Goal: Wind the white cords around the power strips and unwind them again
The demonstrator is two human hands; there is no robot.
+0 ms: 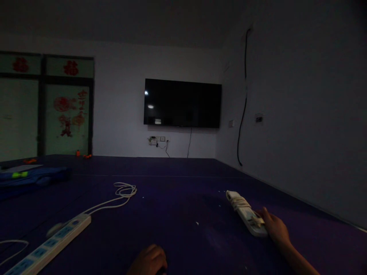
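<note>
At the right, a white power strip (246,214) lies on the purple surface with its own cord wound around its far part. My right hand (275,228) is closed at its near end, by the plug (258,220); some of the fingers are hidden. My left hand (149,260) is at the bottom edge, fingers curled in; whatever they hold, if anything, is hidden. A longer power strip (54,242) with blue socket faces lies at the lower left, apart from both hands. Its white cable (126,190) runs away from it and ends in loose loops.
The wide purple surface (172,198) has small white scraps on it. Blue folded cloth (51,175) lies at the left, with small orange pieces (87,156) farther back. A television (183,103) hangs on the far wall above sockets (160,139). A dark cable (243,114) hangs down the right wall.
</note>
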